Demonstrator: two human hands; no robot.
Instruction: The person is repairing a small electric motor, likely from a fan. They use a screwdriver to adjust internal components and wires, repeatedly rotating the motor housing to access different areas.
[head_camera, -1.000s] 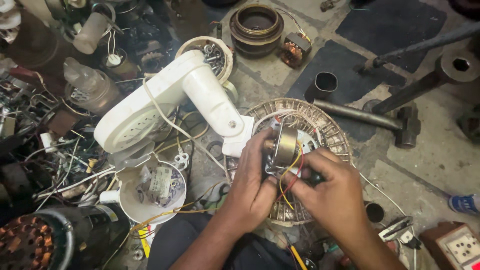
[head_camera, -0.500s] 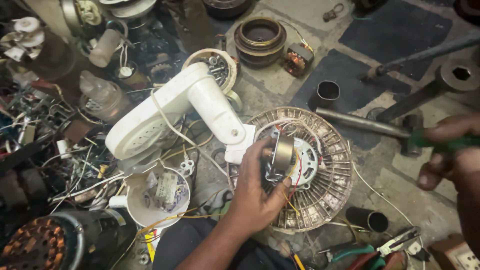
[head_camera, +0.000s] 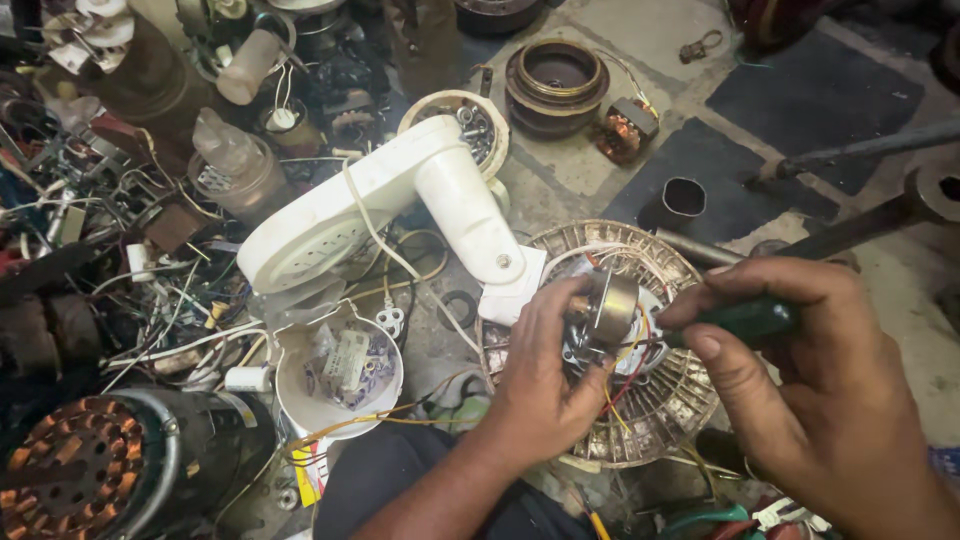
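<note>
The left hand (head_camera: 545, 385) is closed around a small fan motor (head_camera: 600, 310), which sits on the round fan grille (head_camera: 660, 400) just under both hands. The motor looks heavy and rigid for its size, but its thin coloured wires (head_camera: 625, 385) seem fragile, so the metal body is the safe place to hold. The right hand (head_camera: 810, 390) is clamped on a green-handled screwdriver (head_camera: 745, 318), whose tip points at the motor between the hands.

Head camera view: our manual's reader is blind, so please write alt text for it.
A left hand steadies a small fan motor on a round grille, while the right hand brings a green-handled screwdriver to it. A white fan stand lies alongside among wires and spare parts.
</note>
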